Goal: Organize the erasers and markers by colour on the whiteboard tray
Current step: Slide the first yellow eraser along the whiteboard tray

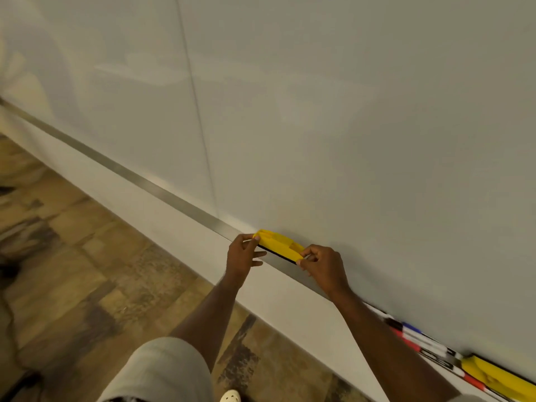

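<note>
A yellow eraser [278, 244] with a black felt underside sits on the metal whiteboard tray [162, 189], against the whiteboard. My left hand [242, 253] pinches its left end and my right hand [323, 265] pinches its right end. Further right along the tray lie several markers [417, 339] with blue, red and black caps, partly hidden behind my right forearm. A second yellow eraser [499, 378] rests at the far right end of the tray.
The whiteboard [319, 111] fills the upper view, with a vertical seam left of centre. Below the tray is a white wall strip, then a brown patterned floor [87, 271]. My knee and shoe show at the bottom.
</note>
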Available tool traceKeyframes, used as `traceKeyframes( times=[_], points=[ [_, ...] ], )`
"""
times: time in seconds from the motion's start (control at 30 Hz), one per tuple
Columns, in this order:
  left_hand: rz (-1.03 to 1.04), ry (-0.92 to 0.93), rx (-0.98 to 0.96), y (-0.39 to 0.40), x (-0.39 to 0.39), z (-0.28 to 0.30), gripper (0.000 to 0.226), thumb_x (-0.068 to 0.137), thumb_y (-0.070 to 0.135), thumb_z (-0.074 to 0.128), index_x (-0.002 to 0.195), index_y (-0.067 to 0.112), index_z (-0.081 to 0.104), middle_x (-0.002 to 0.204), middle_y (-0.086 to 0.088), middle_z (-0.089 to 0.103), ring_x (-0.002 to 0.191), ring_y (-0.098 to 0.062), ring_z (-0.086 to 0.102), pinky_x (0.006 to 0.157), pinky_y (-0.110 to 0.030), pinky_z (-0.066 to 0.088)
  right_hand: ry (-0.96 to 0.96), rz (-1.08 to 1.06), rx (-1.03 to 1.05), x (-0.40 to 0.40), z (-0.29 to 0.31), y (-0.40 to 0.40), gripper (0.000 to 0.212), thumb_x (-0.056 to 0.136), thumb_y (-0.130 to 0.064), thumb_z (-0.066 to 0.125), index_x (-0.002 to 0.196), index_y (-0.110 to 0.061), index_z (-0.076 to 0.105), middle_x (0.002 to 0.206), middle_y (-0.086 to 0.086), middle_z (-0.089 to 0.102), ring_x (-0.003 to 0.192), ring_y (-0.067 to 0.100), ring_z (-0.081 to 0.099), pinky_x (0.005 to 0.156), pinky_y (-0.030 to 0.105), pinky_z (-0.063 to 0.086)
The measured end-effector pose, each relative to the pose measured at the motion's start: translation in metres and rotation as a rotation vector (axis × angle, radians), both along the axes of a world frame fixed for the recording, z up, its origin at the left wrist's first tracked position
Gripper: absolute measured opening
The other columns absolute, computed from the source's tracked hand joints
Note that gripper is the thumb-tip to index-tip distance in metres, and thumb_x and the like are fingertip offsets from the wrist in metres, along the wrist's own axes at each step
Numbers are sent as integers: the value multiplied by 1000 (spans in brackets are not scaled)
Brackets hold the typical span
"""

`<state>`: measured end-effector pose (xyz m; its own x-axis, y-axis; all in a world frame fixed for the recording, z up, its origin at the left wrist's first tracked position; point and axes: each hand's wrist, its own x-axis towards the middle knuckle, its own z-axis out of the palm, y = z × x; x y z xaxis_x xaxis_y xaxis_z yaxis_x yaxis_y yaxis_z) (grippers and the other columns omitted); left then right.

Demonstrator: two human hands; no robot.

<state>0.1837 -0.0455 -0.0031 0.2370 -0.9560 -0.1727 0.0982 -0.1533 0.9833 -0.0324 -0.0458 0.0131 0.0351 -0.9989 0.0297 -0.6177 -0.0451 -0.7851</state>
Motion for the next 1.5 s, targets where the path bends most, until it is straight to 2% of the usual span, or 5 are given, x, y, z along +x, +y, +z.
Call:
traceKeyframes(
  times=[0.3,0.7,0.87,1.17,1.5],
  points=[
    [46,-350,28,-83,130,-42,30,95,21,64,118,2,68,97,-20,72,64,-31,69,66,-44,60,111,-2,0,127,-45,-78,9,76,-27,78,83,-20,77,69,0,75,62,17,69,57,33,56],
    [61,-846,22,-171,214,-93,26,88,34,72,109,21,76,110,-5,76,100,-23,69,90,-40,52,124,-58,11,218,-101,-140,12,82,-23,79,85,-10,78,79,3,78,68,16,71,61,30,58],
    [-39,-1002,50,-180,235,-118,27,87,36,71,110,21,76,124,-4,70,129,-28,51,108,-56,33,164,-53,50,229,-118,-147,14,85,-26,76,84,-12,77,80,1,78,69,16,71,60,33,59],
    [-155,-1029,60,-184,247,-129,26,94,29,63,118,21,71,145,-4,53,145,-26,31,120,-61,11,171,-46,102,240,-125,-152,10,84,-27,76,90,-18,75,89,-2,77,79,14,70,64,26,52],
    [66,-883,-266,-168,207,-93,28,88,24,58,115,20,65,128,-2,64,132,-27,48,110,-55,35,58,-38,55,207,-101,-138,11,87,-28,67,92,-21,74,91,-5,75,82,12,68,71,32,57]
  ],
)
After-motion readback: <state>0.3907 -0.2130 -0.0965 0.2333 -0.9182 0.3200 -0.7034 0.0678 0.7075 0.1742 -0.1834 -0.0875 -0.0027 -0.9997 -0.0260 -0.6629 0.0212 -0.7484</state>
